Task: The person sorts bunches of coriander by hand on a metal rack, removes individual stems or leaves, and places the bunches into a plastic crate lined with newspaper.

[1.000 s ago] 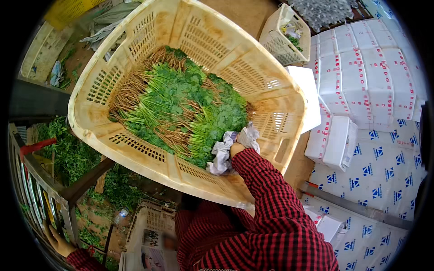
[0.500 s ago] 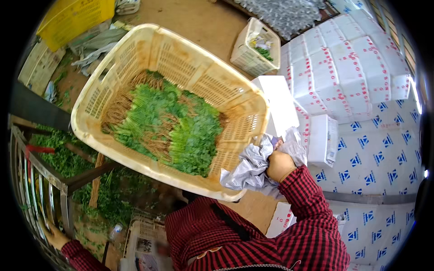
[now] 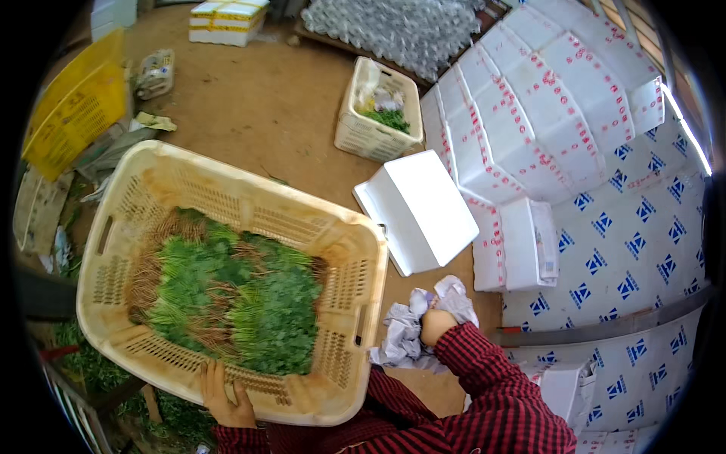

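A large cream plastic crate point(image 3: 144, 356) with slotted walls stands before me, tilted in the view. Inside lie bunches of leafy greens point(image 3: 276, 325) that look like coriander, with long brown roots. My left hand point(image 3: 225, 399) is hooked over the crate's near rim, its fingers against the inner wall. Beyond the crate's right corner, my right hand point(image 3: 439, 325) is closed on a crumpled greyish-white sheet point(image 3: 401, 337), paper or thin plastic. The right fingertips are mostly hidden by the sheet.
A white foam box point(image 3: 431, 208) sits right of the crate, near stacked white boxes point(image 3: 522, 121). Further back stand a smaller crate point(image 3: 352, 136) and a pile of clear plastic items point(image 3: 401, 30). Yellow crates point(image 3: 76, 106) are at left; loose greens point(image 3: 94, 371) lie lower left.
My left hand has left the metal rack at lower left and come to the crate's near rim. The crate sits lower and further left in view. My right hand still holds the sheet.
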Available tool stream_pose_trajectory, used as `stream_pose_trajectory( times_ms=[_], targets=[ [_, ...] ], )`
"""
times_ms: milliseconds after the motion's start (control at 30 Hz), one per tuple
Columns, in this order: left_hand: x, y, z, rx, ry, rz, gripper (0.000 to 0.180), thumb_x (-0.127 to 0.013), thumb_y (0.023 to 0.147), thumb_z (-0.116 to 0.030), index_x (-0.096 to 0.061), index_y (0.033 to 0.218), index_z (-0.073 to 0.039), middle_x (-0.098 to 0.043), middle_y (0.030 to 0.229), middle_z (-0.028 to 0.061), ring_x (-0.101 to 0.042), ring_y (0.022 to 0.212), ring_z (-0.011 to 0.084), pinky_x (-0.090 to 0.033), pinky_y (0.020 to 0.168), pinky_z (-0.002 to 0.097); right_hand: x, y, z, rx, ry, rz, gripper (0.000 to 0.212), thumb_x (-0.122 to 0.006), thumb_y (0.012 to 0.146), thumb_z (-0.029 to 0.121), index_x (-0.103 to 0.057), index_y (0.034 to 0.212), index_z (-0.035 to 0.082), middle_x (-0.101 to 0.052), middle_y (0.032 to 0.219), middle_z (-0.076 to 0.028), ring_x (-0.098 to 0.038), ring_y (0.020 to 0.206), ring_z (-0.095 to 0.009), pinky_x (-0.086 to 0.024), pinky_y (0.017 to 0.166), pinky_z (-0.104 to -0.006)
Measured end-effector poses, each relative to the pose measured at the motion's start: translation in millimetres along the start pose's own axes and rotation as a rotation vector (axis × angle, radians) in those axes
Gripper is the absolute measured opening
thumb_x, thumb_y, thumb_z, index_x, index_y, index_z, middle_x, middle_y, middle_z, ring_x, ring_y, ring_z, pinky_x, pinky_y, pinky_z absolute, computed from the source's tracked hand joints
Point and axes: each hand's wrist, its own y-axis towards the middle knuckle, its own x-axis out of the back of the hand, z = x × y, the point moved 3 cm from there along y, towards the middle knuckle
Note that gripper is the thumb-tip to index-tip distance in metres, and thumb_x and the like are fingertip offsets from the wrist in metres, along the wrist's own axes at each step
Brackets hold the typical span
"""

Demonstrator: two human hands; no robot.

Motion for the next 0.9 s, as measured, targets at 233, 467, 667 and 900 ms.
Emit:
stream_pose_trajectory(
  times_ms=[233,467,667,900],
  targets=[
    [-9,10,-18,0.203,0.481,0.151,0.047,-0.072,0.081,-0.001,-0.063,0.127,0.003,-0.067,0.126,0.0232,-0.059,0.121,0.0457,-0.044,0.109,0.0546,-38,161,-74,0.015,0.108,0.200,0.029,-0.069,0.079,0.022,-0.078,0.099,0.003,-0.074,0.105,-0.024,-0.072,0.101,-0.038,-0.058,0.089,-0.0460],
    [-25,24,-16,0.214,0.590,0.138,0.041,-0.072,0.083,-0.007,-0.068,0.124,-0.007,-0.070,0.122,0.0166,-0.063,0.118,0.0402,-0.045,0.109,0.0548,-7,246,-107,-0.005,0.261,0.148,0.068,-0.078,0.079,0.023,-0.056,0.140,0.003,-0.067,0.127,-0.026,-0.065,0.119,-0.040,-0.052,0.102,-0.0447],
    [-26,18,-15,0.233,0.606,0.111,0.050,-0.073,0.078,-0.006,-0.064,0.128,-0.005,-0.064,0.130,0.0176,-0.055,0.127,0.0423,-0.037,0.113,0.0603,60,309,-64,0.106,0.289,-0.067,0.043,-0.079,0.081,0.024,-0.072,0.117,0.003,-0.072,0.115,-0.024,-0.069,0.111,-0.039,-0.054,0.097,-0.0454],
    [-12,11,-12,0.556,0.675,-0.223,0.075,-0.075,0.081,-0.007,-0.045,0.150,-0.007,-0.036,0.159,0.0224,-0.030,0.149,0.0424,-0.016,0.124,0.0605,113,327,-2,0.280,0.287,-0.342,0.038,-0.077,0.078,0.015,-0.071,0.114,0.005,-0.073,0.106,-0.025,-0.070,0.102,-0.042,-0.057,0.090,-0.0482]
  ],
)
